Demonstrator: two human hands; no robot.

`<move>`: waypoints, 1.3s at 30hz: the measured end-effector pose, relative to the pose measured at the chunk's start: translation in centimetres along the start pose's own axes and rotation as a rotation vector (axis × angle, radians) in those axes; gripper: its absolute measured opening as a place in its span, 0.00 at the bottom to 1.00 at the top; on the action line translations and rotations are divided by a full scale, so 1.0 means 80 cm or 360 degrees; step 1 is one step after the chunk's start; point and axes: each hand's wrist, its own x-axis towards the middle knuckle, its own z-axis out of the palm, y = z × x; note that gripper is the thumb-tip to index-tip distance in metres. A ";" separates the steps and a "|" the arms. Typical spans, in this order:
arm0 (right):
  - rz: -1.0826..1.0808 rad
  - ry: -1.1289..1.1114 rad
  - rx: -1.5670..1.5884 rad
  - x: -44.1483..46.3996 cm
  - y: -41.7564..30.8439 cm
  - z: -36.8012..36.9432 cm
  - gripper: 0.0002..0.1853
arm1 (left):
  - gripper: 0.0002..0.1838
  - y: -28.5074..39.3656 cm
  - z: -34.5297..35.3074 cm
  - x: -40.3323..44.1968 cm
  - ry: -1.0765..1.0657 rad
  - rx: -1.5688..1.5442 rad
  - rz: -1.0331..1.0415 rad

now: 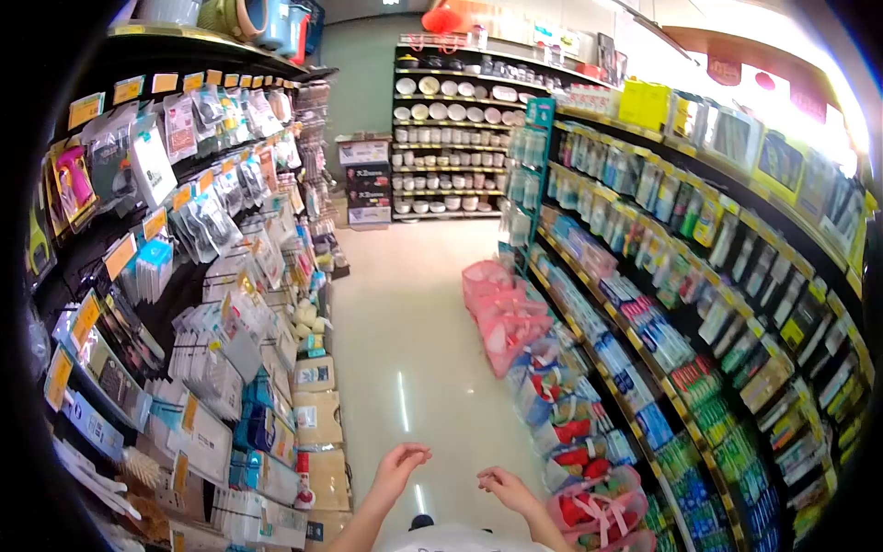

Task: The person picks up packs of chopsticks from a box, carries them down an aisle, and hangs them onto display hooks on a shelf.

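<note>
Along both sides of a pale floor (423,340) rose long shelves of hanging packets (189,221) on the left and toothpaste boxes (648,331) on the right, with bowls (451,135) racked at the far end. Pink bags (501,308) lined the right edge; the left hand (402,465) and right hand (504,485) hovered apart, holding nothing, fingers loosely curled.

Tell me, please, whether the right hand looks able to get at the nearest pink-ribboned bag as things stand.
Probably yes, perhaps with a bend: the right hand looks empty and nothing visible stands between it and the pink-ribboned bag, though the bag seems to sit lower.
</note>
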 end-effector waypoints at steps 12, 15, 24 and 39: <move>0.0141 -0.0415 -0.0514 0.151 0.003 0.072 0.16 | 0.10 -0.010 -0.116 0.069 0.0357 -0.0133 -0.0143; 0.0140 -0.0565 -0.0689 0.193 -0.024 0.071 0.16 | 0.10 -0.003 -0.130 0.093 0.0462 -0.0124 -0.0128; -0.0017 -0.0601 -0.0762 0.377 -0.067 0.017 0.15 | 0.09 0.002 -0.142 0.236 0.0664 -0.0124 -0.0018; -0.0111 -0.0497 -0.0403 0.630 -0.115 -0.120 0.12 | 0.08 0.008 -0.146 0.509 0.0742 0.0117 0.0178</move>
